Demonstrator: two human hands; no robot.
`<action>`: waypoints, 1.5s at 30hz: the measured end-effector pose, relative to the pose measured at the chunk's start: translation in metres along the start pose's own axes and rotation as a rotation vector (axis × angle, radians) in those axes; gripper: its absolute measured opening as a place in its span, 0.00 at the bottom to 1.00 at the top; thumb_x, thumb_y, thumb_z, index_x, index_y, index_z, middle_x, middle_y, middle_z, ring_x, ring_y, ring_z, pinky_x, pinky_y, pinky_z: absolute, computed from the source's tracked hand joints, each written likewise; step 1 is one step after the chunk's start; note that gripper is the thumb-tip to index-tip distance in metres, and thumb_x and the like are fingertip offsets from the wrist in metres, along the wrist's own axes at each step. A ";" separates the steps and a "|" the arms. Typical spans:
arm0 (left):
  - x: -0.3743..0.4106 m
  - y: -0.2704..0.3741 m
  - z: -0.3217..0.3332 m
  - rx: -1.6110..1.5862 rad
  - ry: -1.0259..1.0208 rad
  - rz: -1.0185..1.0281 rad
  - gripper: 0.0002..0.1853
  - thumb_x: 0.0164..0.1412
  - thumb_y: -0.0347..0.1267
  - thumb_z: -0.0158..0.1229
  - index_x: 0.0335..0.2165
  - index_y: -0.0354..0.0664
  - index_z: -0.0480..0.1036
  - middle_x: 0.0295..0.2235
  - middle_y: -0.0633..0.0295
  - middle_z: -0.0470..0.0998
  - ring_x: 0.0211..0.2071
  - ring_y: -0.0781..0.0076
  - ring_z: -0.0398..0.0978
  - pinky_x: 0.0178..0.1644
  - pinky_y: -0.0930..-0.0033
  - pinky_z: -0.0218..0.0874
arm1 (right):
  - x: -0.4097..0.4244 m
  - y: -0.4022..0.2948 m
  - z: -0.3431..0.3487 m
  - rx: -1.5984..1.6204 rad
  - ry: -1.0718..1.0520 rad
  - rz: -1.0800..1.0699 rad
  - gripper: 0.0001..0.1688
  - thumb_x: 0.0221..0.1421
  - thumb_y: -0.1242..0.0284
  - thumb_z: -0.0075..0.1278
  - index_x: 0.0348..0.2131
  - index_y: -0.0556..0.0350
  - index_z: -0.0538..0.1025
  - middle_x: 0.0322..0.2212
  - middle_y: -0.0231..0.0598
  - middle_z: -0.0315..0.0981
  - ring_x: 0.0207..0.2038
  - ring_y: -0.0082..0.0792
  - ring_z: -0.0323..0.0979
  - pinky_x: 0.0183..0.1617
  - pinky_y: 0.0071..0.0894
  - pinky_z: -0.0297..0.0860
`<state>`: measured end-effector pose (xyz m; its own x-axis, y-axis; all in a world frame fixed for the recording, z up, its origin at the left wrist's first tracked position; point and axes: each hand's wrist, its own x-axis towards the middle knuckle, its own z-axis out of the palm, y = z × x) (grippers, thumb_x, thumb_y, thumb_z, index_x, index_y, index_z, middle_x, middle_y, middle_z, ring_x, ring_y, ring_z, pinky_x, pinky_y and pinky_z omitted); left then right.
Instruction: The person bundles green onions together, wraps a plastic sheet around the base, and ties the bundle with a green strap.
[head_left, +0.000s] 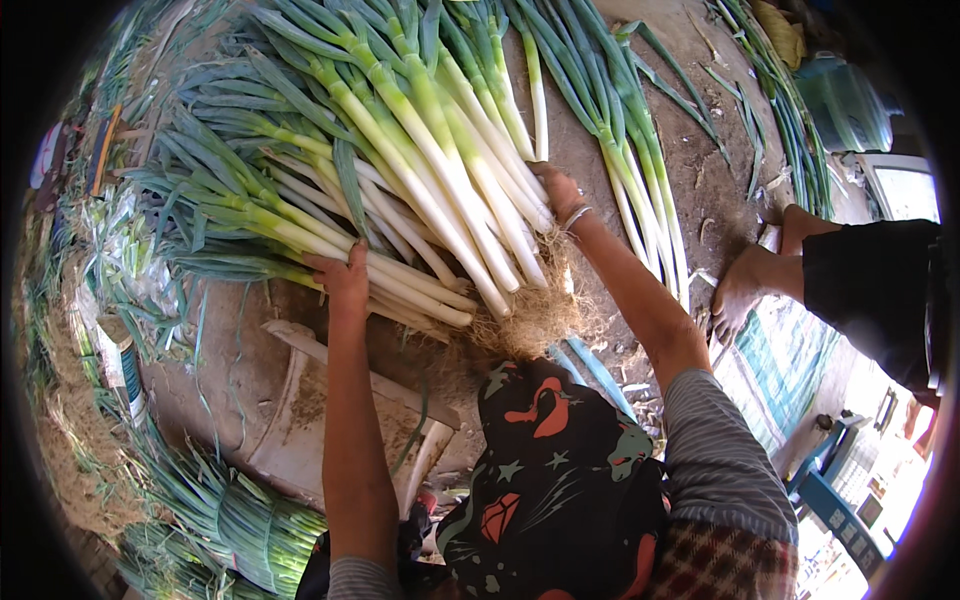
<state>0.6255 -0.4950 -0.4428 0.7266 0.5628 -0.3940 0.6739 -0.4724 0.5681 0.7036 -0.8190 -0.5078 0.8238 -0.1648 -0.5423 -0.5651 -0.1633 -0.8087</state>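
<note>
A large bundle of green onions (442, 172), with white stalks and green leaves, lies across the middle, its hairy roots (536, 307) towards me. My left hand (342, 276) grips the stalks on the bundle's left side, thumb on top. At the right side of the bundle, near the root ends, my right hand (559, 193) is pressed round the outer stalks; its fingers are partly hidden. A bracelet is on that wrist. A smaller group of green onions (634, 180) lies on the ground to the right of my right hand, apart from it.
Below my left hand is a dirty white plastic stool or crate (330, 405). Tied green onions (240, 517) lie at lower left. Another person's bare foot (739, 292) is at right, beside a woven sheet (784, 360). A blue metal frame (832, 495) stands lower right, a plastic container (844, 105) upper right.
</note>
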 end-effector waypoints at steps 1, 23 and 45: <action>0.001 -0.003 0.000 -0.001 0.002 0.014 0.57 0.45 0.53 0.53 0.55 0.33 0.23 0.52 0.29 0.39 0.51 0.38 0.50 0.50 0.50 0.49 | -0.003 -0.004 -0.001 0.468 -0.069 0.144 0.25 0.40 0.61 0.51 0.35 0.64 0.73 0.34 0.50 0.71 0.31 0.38 0.70 0.38 0.30 0.66; 0.002 -0.005 -0.001 -0.052 -0.048 0.021 0.57 0.46 0.54 0.51 0.55 0.36 0.21 0.55 0.34 0.31 0.55 0.40 0.41 0.54 0.50 0.44 | 0.062 -0.029 -0.011 -0.731 0.565 -0.369 0.25 0.34 0.59 0.53 0.29 0.62 0.72 0.27 0.53 0.72 0.29 0.44 0.71 0.36 0.37 0.67; -0.010 0.011 -0.003 -0.080 0.017 0.001 0.54 0.46 0.48 0.54 0.54 0.29 0.27 0.51 0.29 0.43 0.52 0.44 0.48 0.54 0.60 0.45 | 0.060 -0.038 0.008 -0.780 0.413 -0.225 0.42 0.35 0.55 0.57 0.48 0.52 0.60 0.43 0.49 0.59 0.45 0.45 0.61 0.47 0.38 0.62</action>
<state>0.6257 -0.5036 -0.4303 0.7246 0.5738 -0.3817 0.6599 -0.4178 0.6245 0.7751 -0.8144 -0.5114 0.9217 -0.3601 -0.1442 -0.3865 -0.8207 -0.4208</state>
